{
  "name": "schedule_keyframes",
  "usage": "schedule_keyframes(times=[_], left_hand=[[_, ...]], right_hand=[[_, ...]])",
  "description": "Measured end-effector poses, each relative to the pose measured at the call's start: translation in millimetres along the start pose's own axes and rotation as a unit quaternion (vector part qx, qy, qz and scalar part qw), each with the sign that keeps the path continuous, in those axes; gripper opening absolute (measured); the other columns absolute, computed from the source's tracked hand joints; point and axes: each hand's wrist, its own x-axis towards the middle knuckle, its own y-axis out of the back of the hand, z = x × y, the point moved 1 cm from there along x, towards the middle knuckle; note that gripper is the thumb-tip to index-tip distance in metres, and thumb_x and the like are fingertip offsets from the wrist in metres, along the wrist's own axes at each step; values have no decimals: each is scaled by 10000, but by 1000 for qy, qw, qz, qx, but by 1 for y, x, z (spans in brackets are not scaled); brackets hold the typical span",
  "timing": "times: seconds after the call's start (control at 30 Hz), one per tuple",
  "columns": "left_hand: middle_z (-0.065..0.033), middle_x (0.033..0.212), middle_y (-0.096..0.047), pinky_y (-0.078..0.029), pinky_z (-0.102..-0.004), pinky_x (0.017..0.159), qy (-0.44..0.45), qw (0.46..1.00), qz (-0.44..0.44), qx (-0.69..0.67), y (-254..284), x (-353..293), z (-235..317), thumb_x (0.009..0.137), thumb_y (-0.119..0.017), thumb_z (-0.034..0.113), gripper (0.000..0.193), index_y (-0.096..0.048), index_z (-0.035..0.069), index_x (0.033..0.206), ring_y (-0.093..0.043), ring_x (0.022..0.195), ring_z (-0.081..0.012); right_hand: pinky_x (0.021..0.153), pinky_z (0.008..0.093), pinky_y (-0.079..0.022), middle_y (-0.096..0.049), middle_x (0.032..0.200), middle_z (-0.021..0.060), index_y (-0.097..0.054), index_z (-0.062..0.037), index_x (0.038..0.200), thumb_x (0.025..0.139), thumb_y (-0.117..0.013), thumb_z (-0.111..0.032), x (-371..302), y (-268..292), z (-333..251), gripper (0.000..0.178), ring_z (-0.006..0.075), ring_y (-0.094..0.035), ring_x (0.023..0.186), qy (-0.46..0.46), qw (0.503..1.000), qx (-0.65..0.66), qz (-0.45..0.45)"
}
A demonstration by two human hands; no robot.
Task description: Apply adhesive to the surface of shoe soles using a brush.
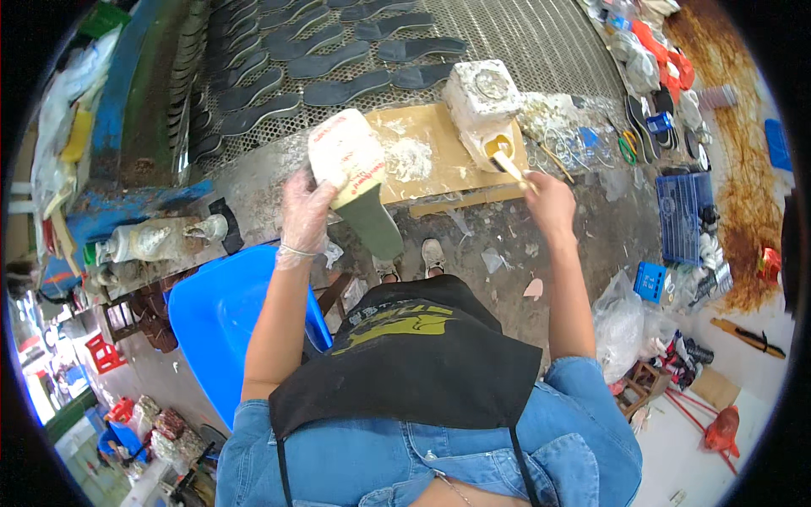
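Left hand (pixel 306 211), gloved, grips shoe sole (pixel 355 182) beside glue tub (pixel 483 110); right hand (pixel 547 198) pinches brush (pixel 509 166).
Brush dips in tub; sole apparently uncoated yet. Finished soles (pixel 338 63) lie on mesh beyond tub.

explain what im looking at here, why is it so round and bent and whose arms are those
This is one picture from a wide fisheye camera worn on a person's head, looking down, so straight edges curve near the rim. The arms belong to that person, who wears a denim shirt and a black apron.

The left hand, in a thin clear glove, holds a shoe insole, pale on its upper part and dark green lower down. The right hand, bare, holds a brush handle that dips into a crusted white glue jug.

The jug stands on a cardboard sheet smeared white. Beyond it, rows of dark insoles lie on a metal mesh surface. A blue plastic bin stands at the person's left.
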Motion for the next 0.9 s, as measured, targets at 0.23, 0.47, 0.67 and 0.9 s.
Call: schedule_keyframes(times=[0.23,0.47,0.67,0.9], left_hand=[[-78,997,-702,-509,-282,781,-38,982,-66,175,-27,-8,33,796,-663,120,362,-642,-41,1119,-640,838,-128],[-194,838,-690,-522,-347,691,-185,937,11,297,-35,-26,55,740,-675,213,399,-647,-22,1061,-697,750,-259],[-177,819,-695,-522,-333,662,-216,937,33,274,-28,-43,74,738,-691,192,360,-662,-15,1031,-704,730,-235],[-163,831,-701,-521,-317,666,-216,915,58,337,-15,-54,85,730,-705,167,336,-676,3,1021,-706,741,-200]], right_hand=[[639,358,-493,-656,815,140,-678,-60,1059,809,-696,-142,-14,-14,-13,264,285,-634,704,30,986,162,2],[548,317,-437,-546,742,76,-669,-50,992,761,-701,-58,-41,121,-170,233,207,-551,590,339,892,259,153],[535,350,-452,-598,777,59,-677,-89,943,718,-701,-52,-56,125,-211,230,234,-595,601,411,862,224,194],[541,341,-459,-574,746,62,-697,-116,933,709,-711,-58,-67,121,-228,232,230,-586,589,384,873,223,203]])
